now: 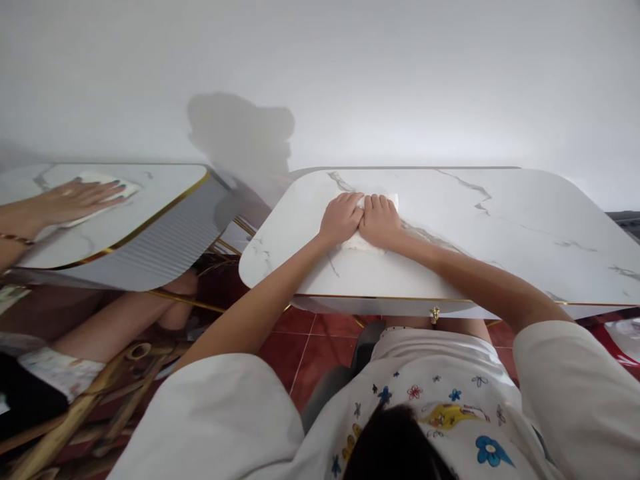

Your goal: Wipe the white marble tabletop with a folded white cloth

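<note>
Head view: at the centre of the frame the left hand [341, 217] and the right hand [380, 220] lie knuckle to knuckle, touching, on a folded white cloth [389, 199]. Both grips are clenched, with the fingers curled down onto the cloth, which shows only as a strip beyond the knuckles and a corner under the wrists. The cloth lies on the white marbled worktop [500, 227], near its far edge and left of its middle.

To wipe well here, I judge, the palms should press flat and evenly so that the fold does not bunch. The strokes should overlap and run out to the gold-trimmed rim, and the broad bare stretch at the right of the frame needs covering.

At the upper left of the frame another person's hand [75, 200] rests flat on a second cloth [95, 177] on a second worktop [165, 187]. Red floor tiles [320, 340] show below, between the two.
</note>
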### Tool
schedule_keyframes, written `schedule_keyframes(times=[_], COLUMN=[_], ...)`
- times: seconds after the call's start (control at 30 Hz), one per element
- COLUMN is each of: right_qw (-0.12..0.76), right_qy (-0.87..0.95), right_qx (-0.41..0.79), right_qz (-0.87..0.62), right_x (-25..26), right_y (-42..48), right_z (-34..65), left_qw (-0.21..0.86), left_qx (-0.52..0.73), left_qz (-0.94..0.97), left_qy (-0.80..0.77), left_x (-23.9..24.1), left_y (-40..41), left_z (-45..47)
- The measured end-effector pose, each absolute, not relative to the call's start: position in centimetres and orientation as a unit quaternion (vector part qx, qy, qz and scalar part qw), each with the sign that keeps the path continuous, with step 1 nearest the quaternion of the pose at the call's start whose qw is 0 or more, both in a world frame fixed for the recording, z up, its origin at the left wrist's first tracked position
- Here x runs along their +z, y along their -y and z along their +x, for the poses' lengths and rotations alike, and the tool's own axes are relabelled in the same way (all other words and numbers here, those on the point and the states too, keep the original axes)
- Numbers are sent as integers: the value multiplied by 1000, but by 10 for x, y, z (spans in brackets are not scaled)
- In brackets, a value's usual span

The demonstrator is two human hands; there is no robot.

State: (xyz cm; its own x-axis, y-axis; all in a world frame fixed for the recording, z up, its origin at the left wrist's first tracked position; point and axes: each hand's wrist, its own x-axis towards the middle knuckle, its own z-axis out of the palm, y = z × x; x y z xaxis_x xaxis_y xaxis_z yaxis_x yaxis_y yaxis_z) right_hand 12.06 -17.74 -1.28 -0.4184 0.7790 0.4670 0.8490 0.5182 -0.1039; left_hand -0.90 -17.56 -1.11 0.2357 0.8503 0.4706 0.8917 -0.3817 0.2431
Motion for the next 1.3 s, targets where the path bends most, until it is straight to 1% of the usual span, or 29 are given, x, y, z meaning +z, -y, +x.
schedule_keyframes(times=[0.3, 0.47, 0.6, 0.8, 1.0, 1.3], right_qw=[205, 175, 173, 184, 197, 183], right_qy=[849, 858, 863, 862, 851, 857], right_qx=[-79, -69, -70, -59, -56, -68], right_qz=[-481, -477, -469, -469, -483, -477], right_x=[-13, -8, -6, -6, -5, -7], right_y=[252, 263, 257, 219, 161, 67], right_z=[124, 147, 160, 158, 159, 165], left_qw=[43, 37, 28, 17, 11, -12], left_qx=[-248, -245, -250, -273, -294, -327], left_qz=[-788, -775, -778, -769, -760, -745], left_qy=[562, 581, 576, 578, 579, 582], left_x=[-9, -8, -5, -4, -5, -10], left_y=[251, 263, 259, 223, 159, 71], left_z=[-3, 20, 33, 31, 32, 39])
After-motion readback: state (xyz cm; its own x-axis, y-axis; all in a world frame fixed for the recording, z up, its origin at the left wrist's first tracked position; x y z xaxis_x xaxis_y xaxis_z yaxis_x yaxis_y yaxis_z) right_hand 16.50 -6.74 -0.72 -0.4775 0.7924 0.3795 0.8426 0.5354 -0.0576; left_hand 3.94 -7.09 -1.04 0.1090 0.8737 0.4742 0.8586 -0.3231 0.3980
